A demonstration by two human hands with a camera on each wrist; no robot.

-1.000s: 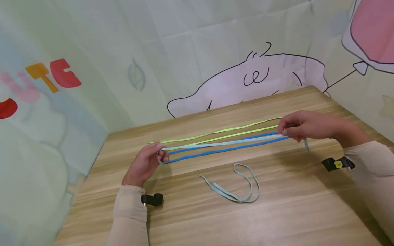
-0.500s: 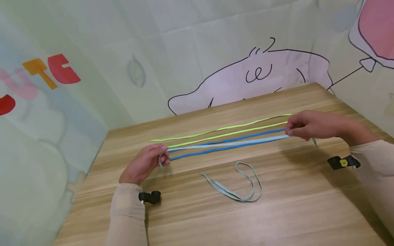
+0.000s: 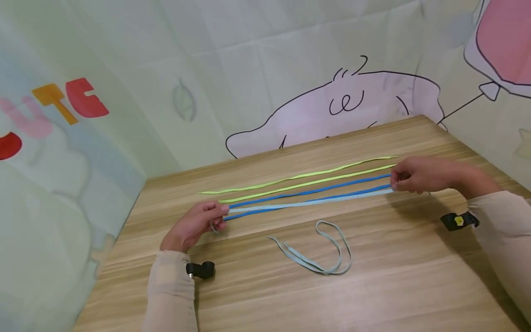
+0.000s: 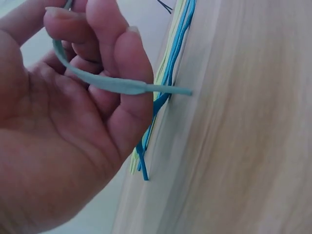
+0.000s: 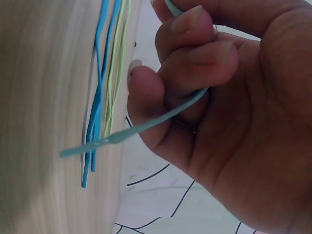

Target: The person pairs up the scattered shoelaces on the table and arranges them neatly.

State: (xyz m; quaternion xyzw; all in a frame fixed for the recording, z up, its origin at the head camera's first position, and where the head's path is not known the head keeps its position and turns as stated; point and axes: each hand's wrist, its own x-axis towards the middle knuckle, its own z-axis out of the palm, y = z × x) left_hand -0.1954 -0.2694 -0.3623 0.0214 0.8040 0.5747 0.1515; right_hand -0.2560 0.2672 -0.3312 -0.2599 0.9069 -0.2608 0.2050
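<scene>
A light blue shoelace is stretched between my two hands, low over the table and crossing one of two blue shoelaces. My left hand pinches it near one end; in the left wrist view its tipped tail hangs across the fingers. Near the other end, my right hand pinches it, and the free tail passes beneath curled fingers in the right wrist view. Behind the blue pair lie two yellow-green shoelaces, roughly parallel. The exact pinch points are partly hidden by the fingers.
Another light blue shoelace lies folded in a loose curve on the wooden table, nearer to me. A cartoon-printed cloth stands behind the table. Both wrists carry small black cameras.
Both hands have brought the stretched light blue lace nearer to me, from over the blue pair to across the front one. My right hand has also shifted slightly rightward.
</scene>
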